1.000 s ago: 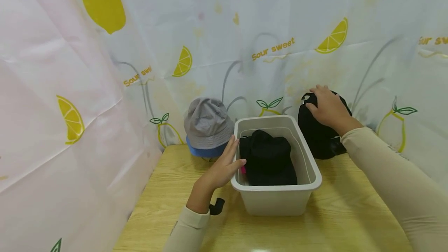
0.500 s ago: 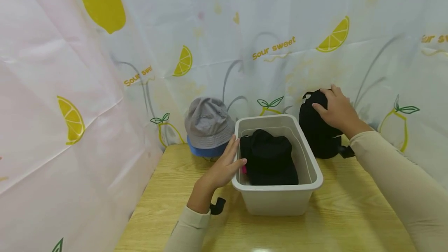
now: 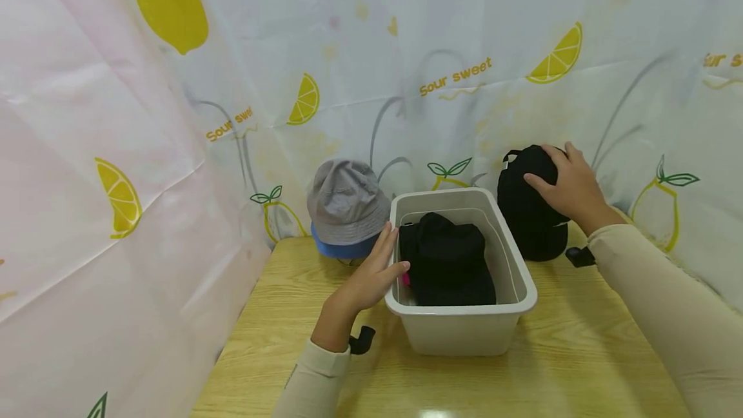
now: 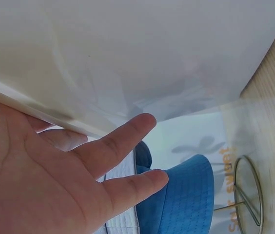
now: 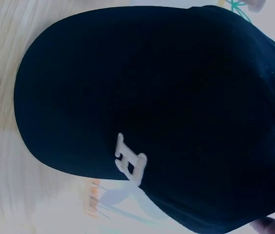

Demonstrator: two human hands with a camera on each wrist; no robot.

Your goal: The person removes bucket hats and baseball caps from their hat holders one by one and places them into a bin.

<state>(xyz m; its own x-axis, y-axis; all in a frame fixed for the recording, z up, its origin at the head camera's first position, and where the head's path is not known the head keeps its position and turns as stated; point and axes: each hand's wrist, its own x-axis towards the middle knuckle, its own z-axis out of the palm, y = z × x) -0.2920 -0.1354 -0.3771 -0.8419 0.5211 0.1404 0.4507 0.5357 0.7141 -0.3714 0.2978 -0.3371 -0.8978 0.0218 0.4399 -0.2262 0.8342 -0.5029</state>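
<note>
My left hand [image 3: 371, 279] lies along the left rim of a pale grey bin [image 3: 458, 334]. Its fingers are straight against the bin wall, with the thumb over the rim. Inside the bin sit a black hat [image 3: 447, 253] and a bit of pink. Behind the bin at right stands a black baseball cap [image 3: 525, 192] with a strap at its back; a raised white letter [image 5: 130, 161] shows near its brim [image 5: 69, 102] in the right wrist view. My right hand [image 3: 571, 189] grips the cap's crown, thumb on the near side and fingers over the top.
Left of the bin, a grey bucket hat [image 3: 348, 202] sits over a blue one [image 4: 188, 195] on a wire stand [image 4: 247, 195]. A lemon-print sheet [image 3: 348, 37] hangs behind and at left. The wooden table [image 3: 273, 340] lies underneath.
My right hand has shifted rightward across the cap's crown, and more of the crown shows at its left. The left hand and the bin have stayed in place.
</note>
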